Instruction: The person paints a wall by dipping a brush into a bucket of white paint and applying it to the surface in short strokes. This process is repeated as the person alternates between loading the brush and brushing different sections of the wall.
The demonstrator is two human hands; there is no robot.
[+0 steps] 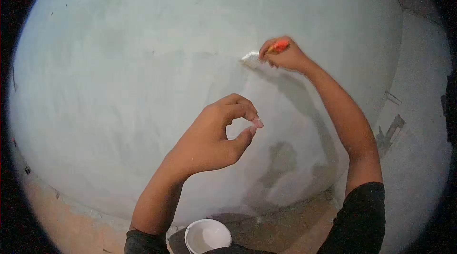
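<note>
My right hand is closed around a paintbrush with an orange-red handle end and pale bristles. The bristles rest against the large pale wall in front of me. Lower and nearer to me, my left hand is raised before the wall. Its thumb and fingertips come together in a ring, and nothing shows between them. A white bucket sits low in the view, below my left hand, with pale contents inside. Its lower part is cut off by the frame edge.
Brownish floor runs along the foot of the wall. On the right, another pale wall meets it at a corner, with a marked rectangular patch near the join. My arms' shadows fall on the painted surface.
</note>
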